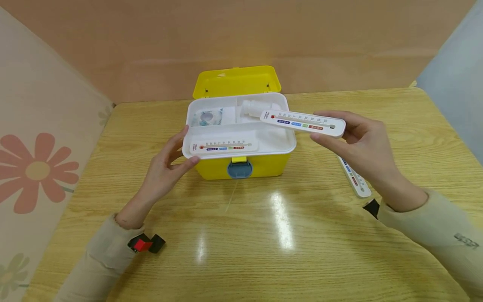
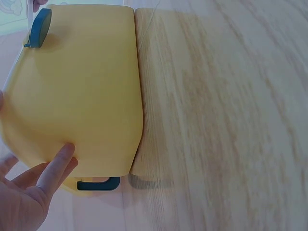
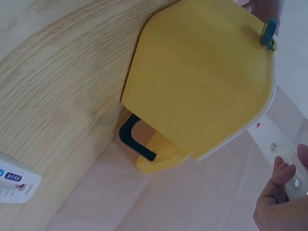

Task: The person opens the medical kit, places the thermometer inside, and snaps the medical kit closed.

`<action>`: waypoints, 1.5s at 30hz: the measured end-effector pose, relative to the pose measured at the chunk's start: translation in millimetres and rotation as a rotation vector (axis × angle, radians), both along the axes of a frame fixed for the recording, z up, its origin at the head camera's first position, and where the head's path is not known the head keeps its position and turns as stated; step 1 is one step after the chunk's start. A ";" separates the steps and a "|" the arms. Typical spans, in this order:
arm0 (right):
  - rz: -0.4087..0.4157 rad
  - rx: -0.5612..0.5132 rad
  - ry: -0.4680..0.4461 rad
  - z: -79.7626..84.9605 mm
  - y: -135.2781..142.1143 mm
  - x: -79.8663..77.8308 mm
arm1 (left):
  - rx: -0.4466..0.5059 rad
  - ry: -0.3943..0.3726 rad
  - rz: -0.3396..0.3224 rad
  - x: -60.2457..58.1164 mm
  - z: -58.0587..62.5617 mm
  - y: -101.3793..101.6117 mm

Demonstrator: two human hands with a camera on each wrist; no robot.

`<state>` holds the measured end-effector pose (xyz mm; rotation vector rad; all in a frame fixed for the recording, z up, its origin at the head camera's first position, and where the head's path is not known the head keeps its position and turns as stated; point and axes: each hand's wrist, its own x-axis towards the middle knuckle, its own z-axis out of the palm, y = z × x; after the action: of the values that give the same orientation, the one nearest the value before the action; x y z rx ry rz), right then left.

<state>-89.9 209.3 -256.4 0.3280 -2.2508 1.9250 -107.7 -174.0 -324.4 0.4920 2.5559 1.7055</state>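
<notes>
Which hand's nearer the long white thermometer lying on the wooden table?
Right. The right hand partly hides that thermometer in the head view; the left hand is farther, at the left end of the yellow plastic box.

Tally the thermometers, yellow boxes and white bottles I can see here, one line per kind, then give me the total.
Thermometers: 3 (held thermometer in the right hand, tray thermometer, table thermometer)
Yellow boxes: 1 (open box)
White bottles: 1 (bottle lying in the box)
Total: 5
</notes>
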 end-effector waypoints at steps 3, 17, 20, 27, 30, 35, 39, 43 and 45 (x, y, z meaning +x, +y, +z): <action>0.005 0.029 -0.001 0.8 -4.6 -2.8 | 0.001 0.001 0.000 -0.2 0.0 0.2; 0.065 0.168 -0.030 2.7 -27.8 -14.7 | 0.015 -0.001 -0.001 1.2 0.4 1.4; 0.088 0.194 -0.022 0.8 -32.3 -18.3 | 0.013 -0.005 -0.001 1.5 0.4 1.4; 0.146 0.199 -0.014 -2.5 -46.2 -24.3 | 0.009 -0.018 0.005 2.8 0.2 0.6; 0.168 0.199 -0.013 -2.2 -52.2 -26.4 | 0.015 -0.020 0.002 3.4 0.2 0.7; 0.212 0.207 -0.031 -1.4 -61.8 -30.3 | 0.009 -0.015 0.003 4.4 0.7 1.5; 0.256 0.227 -0.060 -2.3 -69.6 -34.7 | 0.009 -0.017 0.005 4.8 1.1 2.1; 0.282 0.237 -0.060 -3.0 -77.5 -38.3 | 0.012 -0.018 0.003 4.6 1.5 2.4; 0.290 0.235 -0.049 -2.6 -81.1 -39.5 | 0.008 -0.017 0.002 4.4 1.8 2.5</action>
<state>-129.5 128.2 -258.9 0.6788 -2.5909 1.8071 -103.3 -171.5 -322.6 0.4725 2.5398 1.7139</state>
